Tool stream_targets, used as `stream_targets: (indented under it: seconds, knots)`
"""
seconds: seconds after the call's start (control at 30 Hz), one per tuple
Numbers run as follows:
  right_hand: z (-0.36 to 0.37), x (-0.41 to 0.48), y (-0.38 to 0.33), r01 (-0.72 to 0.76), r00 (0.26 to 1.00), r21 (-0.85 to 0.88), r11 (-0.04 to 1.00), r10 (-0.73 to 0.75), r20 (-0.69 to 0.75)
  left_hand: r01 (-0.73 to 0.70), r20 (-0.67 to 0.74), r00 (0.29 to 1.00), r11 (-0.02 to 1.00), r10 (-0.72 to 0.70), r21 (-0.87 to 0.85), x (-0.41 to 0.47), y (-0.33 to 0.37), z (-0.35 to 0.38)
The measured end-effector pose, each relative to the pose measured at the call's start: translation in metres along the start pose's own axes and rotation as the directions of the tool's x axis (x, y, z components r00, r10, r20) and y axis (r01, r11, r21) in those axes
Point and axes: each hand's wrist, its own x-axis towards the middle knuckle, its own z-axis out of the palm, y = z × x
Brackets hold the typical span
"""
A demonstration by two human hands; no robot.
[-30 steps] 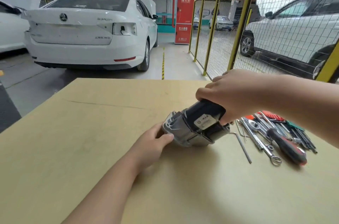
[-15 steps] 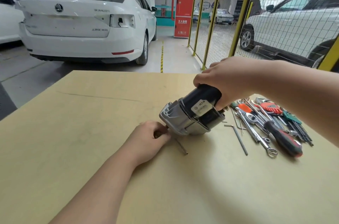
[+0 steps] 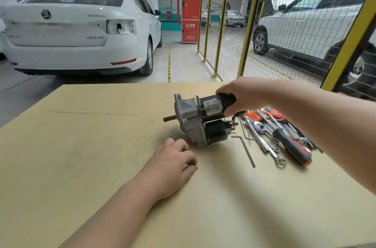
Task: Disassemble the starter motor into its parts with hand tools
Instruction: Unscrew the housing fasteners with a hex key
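Now, right hand [image 3: 242, 95]: curled round the black barrel of the starter motor [image 3: 201, 119], thumb on my side. The fingertips are hidden behind the barrel.
Starter motor: held tilted, with the grey housing turned towards my left fingers. Its lower corner is at or on the table [image 3: 81, 146]; I cannot confirm contact.
Shaft [image 3: 169, 118]: a stub projecting from the housing, beyond my left knuckles and apart from them.
Barrel label: blurred, unreadable.
Left hand [image 3: 173, 164]: resting on the table near the housing, not touching it. The fingers are curled, with thumb and forefinger pinching a small metal piece [image 3: 196, 167]. It is mostly covered, and I cannot tell what it is.
Hex key [image 3: 245, 149]: flat on the table just beside the motor, on the near side of my right fingers, in neither hand.
Tool pile: a ratchet [image 3: 259, 126], a ring spanner [image 3: 280, 161] and a red-and-black screwdriver [image 3: 293, 147] overlap beside my right wrist. The farther tools are covered by my forearm and cannot be sorted.
Right forearm: cut off at the frame edge.
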Motion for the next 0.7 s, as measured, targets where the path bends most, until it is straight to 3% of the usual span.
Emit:
stream_targets:
  seconds: [0.2, 0.33, 0.47, 0.57, 0.63, 0.7]
  knots:
    - [0.027, 0.007, -0.025, -0.093, 0.990, 0.275, 0.957, 0.119, -0.079, -0.052, 0.015, 0.999, 0.999, 0.052, 0.009, -0.002, 0.001, -0.002]
    - [0.016, 0.033, -0.079, 0.032, 0.894, 0.462, 0.886, 0.181, -0.410, -0.020, -0.028, 0.999, 0.997, 0.018, -0.078, -0.007, 0.001, -0.006]
    - [0.017, 0.039, -0.093, -0.019, 0.933, 0.348, 0.937, 0.142, -0.331, 0.095, -0.032, 0.994, 0.986, -0.100, -0.135, -0.012, -0.004, -0.008]
    - [0.041, 0.010, -0.057, -0.135, 0.867, 0.536, 0.834, 0.361, -0.343, 0.130, -0.021, 0.991, 0.980, -0.134, -0.148, -0.015, -0.004, -0.010]
    - [0.066, -0.017, -0.032, -0.257, 0.796, 0.567, 0.783, 0.504, -0.336, 0.141, -0.041, 0.988, 0.977, -0.150, -0.158, -0.016, 0.003, -0.014]
    - [0.092, -0.041, -0.018, -0.348, 0.755, 0.575, 0.740, 0.585, -0.295, 0.050, -0.139, 0.987, 0.977, -0.080, -0.207, -0.014, 0.022, -0.017]
